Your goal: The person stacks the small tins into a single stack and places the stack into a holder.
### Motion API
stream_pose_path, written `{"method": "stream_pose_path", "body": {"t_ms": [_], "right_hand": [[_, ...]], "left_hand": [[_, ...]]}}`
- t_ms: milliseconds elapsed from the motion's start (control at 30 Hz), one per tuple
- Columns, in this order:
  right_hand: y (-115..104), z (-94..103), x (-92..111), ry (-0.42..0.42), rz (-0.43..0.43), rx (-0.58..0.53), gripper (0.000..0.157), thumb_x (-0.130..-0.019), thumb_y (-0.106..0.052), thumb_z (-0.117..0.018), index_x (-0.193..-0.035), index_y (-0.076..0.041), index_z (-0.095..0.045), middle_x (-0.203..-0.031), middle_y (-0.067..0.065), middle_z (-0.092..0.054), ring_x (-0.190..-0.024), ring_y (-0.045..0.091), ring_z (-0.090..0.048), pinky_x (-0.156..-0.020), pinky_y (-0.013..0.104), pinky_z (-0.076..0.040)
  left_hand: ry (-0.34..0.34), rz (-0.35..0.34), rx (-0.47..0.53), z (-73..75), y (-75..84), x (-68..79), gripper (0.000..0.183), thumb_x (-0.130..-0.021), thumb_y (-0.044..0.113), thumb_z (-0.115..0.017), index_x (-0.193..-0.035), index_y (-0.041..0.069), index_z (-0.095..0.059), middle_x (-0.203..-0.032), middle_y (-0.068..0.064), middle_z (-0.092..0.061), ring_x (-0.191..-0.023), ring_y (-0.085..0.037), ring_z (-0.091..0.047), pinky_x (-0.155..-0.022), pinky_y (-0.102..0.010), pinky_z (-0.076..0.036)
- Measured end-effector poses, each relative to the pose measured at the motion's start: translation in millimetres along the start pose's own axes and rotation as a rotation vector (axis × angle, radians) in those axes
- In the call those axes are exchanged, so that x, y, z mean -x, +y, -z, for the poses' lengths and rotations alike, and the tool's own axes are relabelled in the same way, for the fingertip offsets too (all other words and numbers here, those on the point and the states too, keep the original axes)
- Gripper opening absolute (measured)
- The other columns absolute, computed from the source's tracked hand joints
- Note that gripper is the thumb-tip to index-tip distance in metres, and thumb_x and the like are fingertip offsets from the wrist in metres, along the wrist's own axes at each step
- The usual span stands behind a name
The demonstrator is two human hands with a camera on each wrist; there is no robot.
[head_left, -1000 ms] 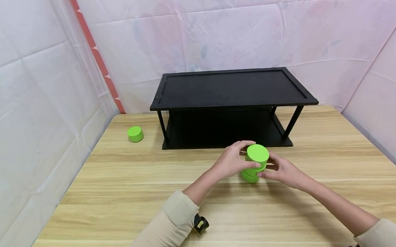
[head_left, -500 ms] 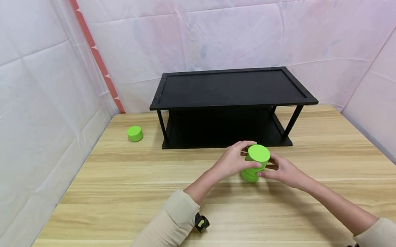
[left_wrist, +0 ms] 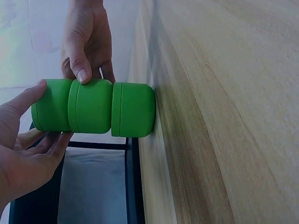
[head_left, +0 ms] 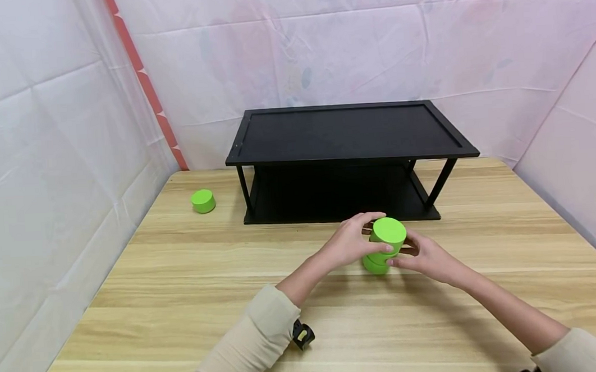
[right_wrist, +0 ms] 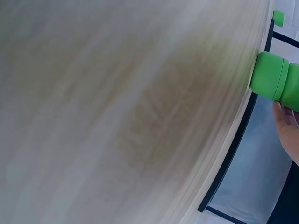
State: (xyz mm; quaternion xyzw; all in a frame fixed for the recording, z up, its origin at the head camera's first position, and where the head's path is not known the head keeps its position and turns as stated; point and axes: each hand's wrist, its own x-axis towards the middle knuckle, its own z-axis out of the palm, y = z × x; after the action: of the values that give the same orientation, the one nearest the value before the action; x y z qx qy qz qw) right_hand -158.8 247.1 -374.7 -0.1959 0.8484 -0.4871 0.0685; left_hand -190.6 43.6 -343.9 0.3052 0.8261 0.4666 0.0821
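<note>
Three round green lidded containers stand stacked on the wooden table in the head view, close in front of a black rack. My left hand [head_left: 349,242] grips the top container [head_left: 388,233] between thumb and fingers. From the other side, my right hand [head_left: 430,259] holds the middle container [left_wrist: 93,106], its thumb on the near side. The bottom container [left_wrist: 135,109] rests on the table surface, as the left wrist view shows side-on. In the right wrist view, the lower part of the stack appears at the right edge.
The black two-level rack [head_left: 340,132] stands at the back of the table [head_left: 183,304]. Another green container [head_left: 203,201] sits left of it, towards the back. White sheets [head_left: 49,165] hang behind and along both sides.
The top container has shifted very slightly to the right on the stack, along with my left fingertips. Both hands otherwise keep their places.
</note>
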Motion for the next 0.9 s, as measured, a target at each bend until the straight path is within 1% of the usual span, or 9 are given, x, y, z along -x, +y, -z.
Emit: {"method": "stream_pose_path", "body": {"t_ms": [233,533,767,900], "right_hand": [[-3.4,-0.1,-0.3,-0.003,-0.025,0.006,0.064,-0.083,-0.015,-0.069,-0.132,0.008,-0.036,-0.124,0.025,-0.047,-0.113,0.041,-0.047,-0.089,0.038,-0.045],[-2.6,-1.3,-0.4,-0.005,-0.023,0.003,0.064,-0.083,-0.014,-0.069,-0.132,0.009,-0.035,-0.124,0.026,-0.047,-0.113,0.042,-0.047,-0.088,0.037,-0.045],[-1.8,-1.0,-0.3,-0.003,-0.025,-0.007,0.065,-0.083,-0.014,-0.069,-0.133,0.009,-0.034,-0.125,0.026,-0.046,-0.114,0.042,-0.046,-0.089,0.037,-0.045],[-1.5,-0.7,-0.2,-0.003,-0.024,-0.015,0.065,-0.083,-0.014,-0.069,-0.133,0.009,-0.034,-0.125,0.026,-0.045,-0.114,0.042,-0.046,-0.089,0.037,-0.044]], "left_hand": [[0.000,0.006,0.004,1.8,0.2,0.8,0.065,-0.075,0.024,-0.078,-0.132,0.012,-0.049,-0.112,0.002,-0.053,-0.099,-0.008,-0.054,-0.079,-0.014,-0.043],[0.002,0.003,0.002,1.6,-0.4,1.9,0.066,-0.075,0.024,-0.078,-0.132,0.011,-0.049,-0.110,0.003,-0.052,-0.099,-0.008,-0.053,-0.079,-0.014,-0.043],[0.001,0.005,-0.005,1.2,0.6,1.8,0.066,-0.075,0.024,-0.078,-0.133,0.013,-0.048,-0.112,0.003,-0.052,-0.100,-0.007,-0.053,-0.081,-0.016,-0.044],[0.002,0.012,-0.012,1.2,0.5,1.2,0.066,-0.074,0.025,-0.078,-0.132,0.014,-0.049,-0.112,0.003,-0.053,-0.100,-0.007,-0.053,-0.080,-0.015,-0.044]]}}
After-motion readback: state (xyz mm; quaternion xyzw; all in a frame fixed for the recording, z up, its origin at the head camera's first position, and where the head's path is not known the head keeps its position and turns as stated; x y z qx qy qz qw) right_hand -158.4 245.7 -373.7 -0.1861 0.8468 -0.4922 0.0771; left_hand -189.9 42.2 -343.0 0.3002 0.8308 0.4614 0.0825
